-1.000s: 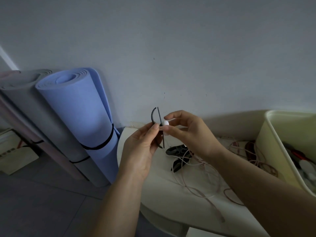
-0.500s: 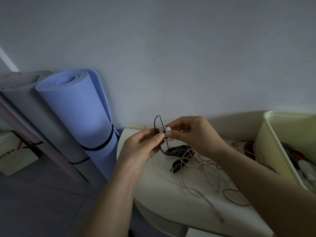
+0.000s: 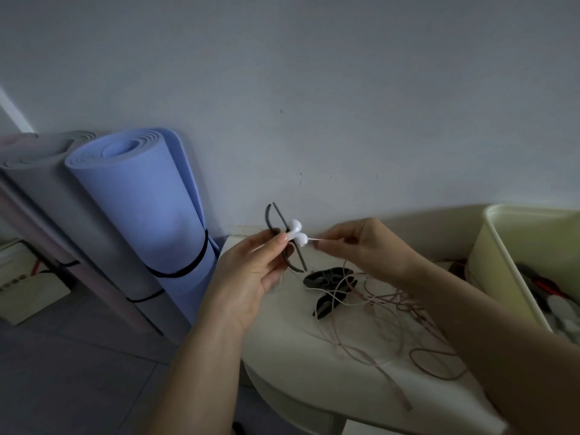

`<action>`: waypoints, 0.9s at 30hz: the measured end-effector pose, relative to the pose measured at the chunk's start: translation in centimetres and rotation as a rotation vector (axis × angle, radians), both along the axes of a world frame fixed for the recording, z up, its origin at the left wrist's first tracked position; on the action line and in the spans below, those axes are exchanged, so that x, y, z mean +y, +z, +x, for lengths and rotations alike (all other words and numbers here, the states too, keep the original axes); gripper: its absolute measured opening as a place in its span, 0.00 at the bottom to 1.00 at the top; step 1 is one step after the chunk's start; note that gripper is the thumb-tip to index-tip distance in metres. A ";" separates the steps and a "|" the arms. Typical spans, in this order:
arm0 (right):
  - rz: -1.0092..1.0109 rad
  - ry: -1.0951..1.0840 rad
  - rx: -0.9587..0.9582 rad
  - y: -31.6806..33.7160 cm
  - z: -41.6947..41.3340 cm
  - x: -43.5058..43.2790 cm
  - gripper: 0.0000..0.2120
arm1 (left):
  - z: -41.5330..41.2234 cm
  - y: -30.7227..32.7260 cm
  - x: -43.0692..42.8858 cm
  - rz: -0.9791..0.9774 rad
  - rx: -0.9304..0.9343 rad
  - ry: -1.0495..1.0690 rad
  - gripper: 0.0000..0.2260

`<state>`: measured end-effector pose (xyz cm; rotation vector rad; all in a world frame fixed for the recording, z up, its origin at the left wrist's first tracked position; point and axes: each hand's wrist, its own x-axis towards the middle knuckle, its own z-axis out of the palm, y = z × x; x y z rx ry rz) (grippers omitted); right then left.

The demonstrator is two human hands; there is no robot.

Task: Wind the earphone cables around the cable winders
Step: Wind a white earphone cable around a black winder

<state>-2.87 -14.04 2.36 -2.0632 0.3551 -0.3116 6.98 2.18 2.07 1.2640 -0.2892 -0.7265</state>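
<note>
Both white earbuds (image 3: 297, 232) now show clear of the fingers, and the right hand (image 3: 367, 251) has shifted away from the left hand (image 3: 248, 277). Left hand grips the black cable winder (image 3: 301, 259), earbuds against it at the thumb tip. Right hand pinches the white cable (image 3: 312, 239) just beside the earbuds. Below the right hand, loose cables (image 3: 376, 309) and spare winders (image 3: 328, 277) lie on the table (image 3: 298, 356).

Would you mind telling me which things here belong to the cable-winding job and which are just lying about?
In the job: black cable winder in the left hand; white earbuds against it; the earphone cable pinched by the right hand; spare winders and loose cables on the table.
Lying about: rolled blue mat; rolled grey mat; pale yellow bin.
</note>
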 end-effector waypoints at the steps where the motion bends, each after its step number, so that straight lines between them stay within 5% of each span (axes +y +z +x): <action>1: -0.082 0.007 0.052 -0.4 0.0 0.3 0.06 | 0.2 0.1 0.2 0.001 -0.002 0.007 0.18; 4: -0.283 0.104 0.133 -1.3 0.3 2.2 0.11 | 0.1 0.3 0.2 0.037 -0.011 0.033 0.06; 8: -0.580 0.245 0.163 -2.0 1.1 4.2 0.15 | 0.3 -0.5 -0.2 0.097 -0.048 0.083 0.06; 18: -0.729 0.164 0.202 0.5 -0.2 2.9 0.13 | 0.5 -0.5 -0.3 0.056 0.104 0.053 0.11; 22: -0.744 0.143 0.114 1.3 -0.6 3.2 0.15 | 0.3 -0.9 -0.9 0.227 -0.117 0.128 0.01; 27: -0.549 -0.037 -0.048 2.7 -1.1 1.2 0.08 | -0.4 -0.9 -1.2 0.390 -0.462 0.054 0.07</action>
